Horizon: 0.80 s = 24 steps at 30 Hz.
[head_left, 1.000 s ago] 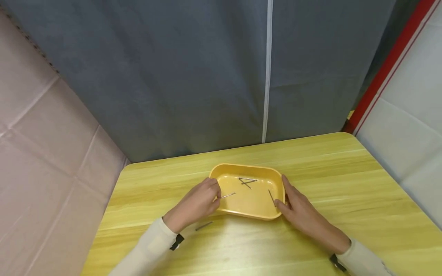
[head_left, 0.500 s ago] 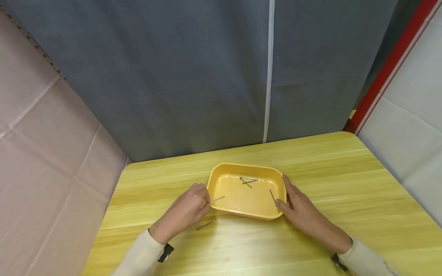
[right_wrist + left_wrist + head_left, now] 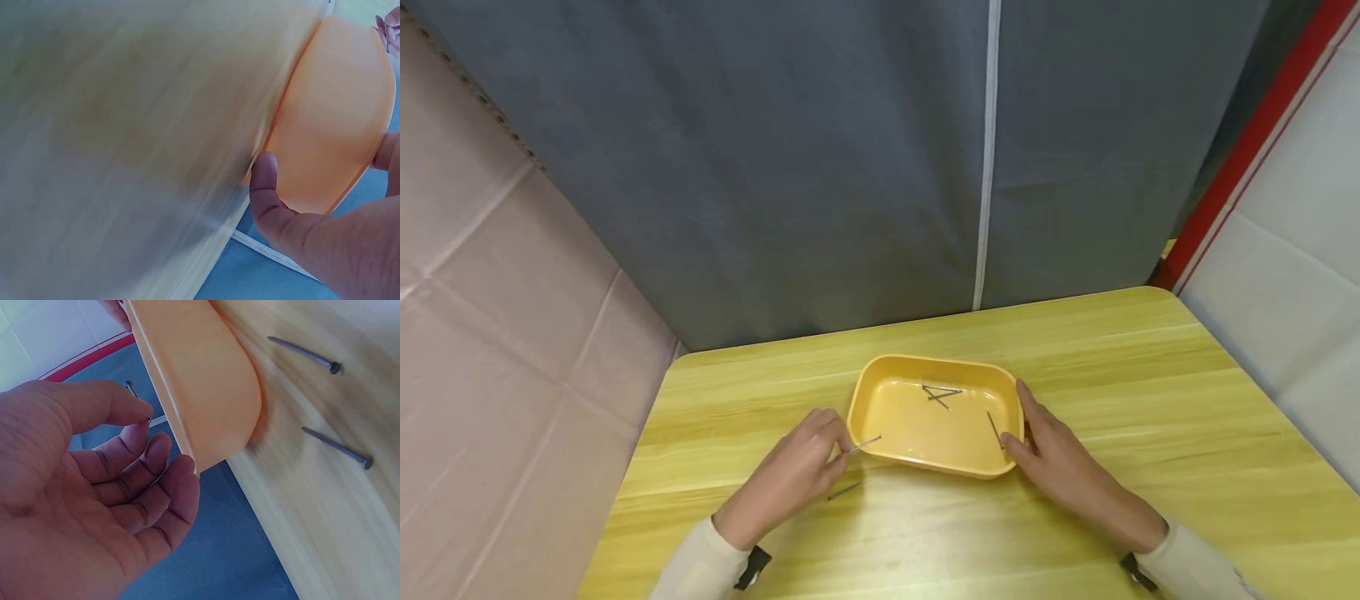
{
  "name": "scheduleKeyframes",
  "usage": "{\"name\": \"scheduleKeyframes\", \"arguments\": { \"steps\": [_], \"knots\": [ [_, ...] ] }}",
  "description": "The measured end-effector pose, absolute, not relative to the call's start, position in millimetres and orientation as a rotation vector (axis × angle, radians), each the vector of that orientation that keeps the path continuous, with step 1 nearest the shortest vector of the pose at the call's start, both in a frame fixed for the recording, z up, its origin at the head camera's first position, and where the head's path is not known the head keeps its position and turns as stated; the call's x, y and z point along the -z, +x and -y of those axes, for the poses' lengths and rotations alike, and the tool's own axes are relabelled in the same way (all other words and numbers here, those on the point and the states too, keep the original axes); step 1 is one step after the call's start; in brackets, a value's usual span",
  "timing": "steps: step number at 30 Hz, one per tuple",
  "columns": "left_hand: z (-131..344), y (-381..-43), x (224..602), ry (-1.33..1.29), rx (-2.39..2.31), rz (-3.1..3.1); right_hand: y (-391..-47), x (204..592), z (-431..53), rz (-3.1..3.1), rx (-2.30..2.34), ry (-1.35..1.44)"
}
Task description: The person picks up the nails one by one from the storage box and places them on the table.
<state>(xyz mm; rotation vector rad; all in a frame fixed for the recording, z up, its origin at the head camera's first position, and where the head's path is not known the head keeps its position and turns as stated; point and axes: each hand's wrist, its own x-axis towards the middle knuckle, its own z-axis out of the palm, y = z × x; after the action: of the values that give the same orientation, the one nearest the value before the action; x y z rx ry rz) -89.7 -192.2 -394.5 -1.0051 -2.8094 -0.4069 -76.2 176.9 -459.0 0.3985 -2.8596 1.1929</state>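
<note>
A yellow plastic tray [image 3: 936, 362] sits on the table with several nails [image 3: 940, 397] lying at its far side. Another nail [image 3: 994, 430] lies near the tray's right end. My left hand [image 3: 793, 471] is at the near left corner, pinching a nail [image 3: 867, 443] between thumb and forefinger; its head end points over the rim. My right hand [image 3: 1063, 458] grips the right end, thumb over the rim and fingers outside, as the right wrist view shows around the tray wall [image 3: 337, 119]. Two loose nails lie on the table in the left wrist view, one nearer [image 3: 337, 449], one farther [image 3: 304, 355].
The wood-grain table [image 3: 1075, 350] extends around the tray. Behind it hangs a grey curtain [image 3: 775, 167] with a pale vertical strip. Pinkish panels [image 3: 497, 375] stand on the left, and a white panel [image 3: 1285, 250] with a red border on the right.
My left hand has moved left and toward me with the pinched nail, from over the tray to its near left corner. My right hand keeps its grip on the tray.
</note>
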Motion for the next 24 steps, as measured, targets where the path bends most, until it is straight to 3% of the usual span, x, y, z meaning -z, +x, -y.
{"name": "scheduleKeyframes", "arguments": {
  "steps": [24],
  "knots": [
    [200.8,-55.6,411.1,-0.933,0.497,2.863,-74.7,457.7,-178.9,2.821,-1.203,0.447]
  ]
}}
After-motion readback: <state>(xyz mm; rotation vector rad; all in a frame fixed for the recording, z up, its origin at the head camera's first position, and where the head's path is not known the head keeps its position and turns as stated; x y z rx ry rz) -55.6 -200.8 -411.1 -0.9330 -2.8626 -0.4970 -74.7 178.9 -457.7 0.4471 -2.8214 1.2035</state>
